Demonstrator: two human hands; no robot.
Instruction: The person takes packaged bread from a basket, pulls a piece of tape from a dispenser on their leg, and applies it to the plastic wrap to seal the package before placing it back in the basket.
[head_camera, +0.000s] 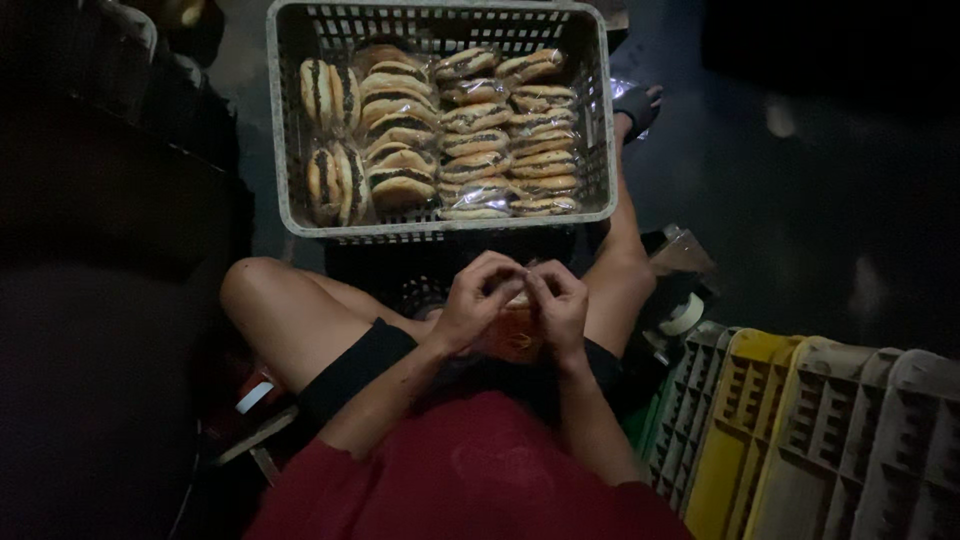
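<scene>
Between my knees, my left hand (478, 300) and right hand (558, 305) met over one wrapped bun (512, 335), held just above my lap. Fingertips of both hands were pressed together, pinching the top edge of its clear wrapper; whether that edge was sealed I could not tell. Directly ahead, a grey plastic crate (280, 150) rested on a dark stand. It held filled buns (470, 140) in four rows: two right-hand rows lay wrapped and stacked flat, while the left-hand buns stood on edge, their wrapping unclear in the dim light. By that count, most pieces appeared packed, with the one in hand unfinished. Beside my right hip, empty crates (800, 430), yellow and grey, stood stacked on edge.
</scene>
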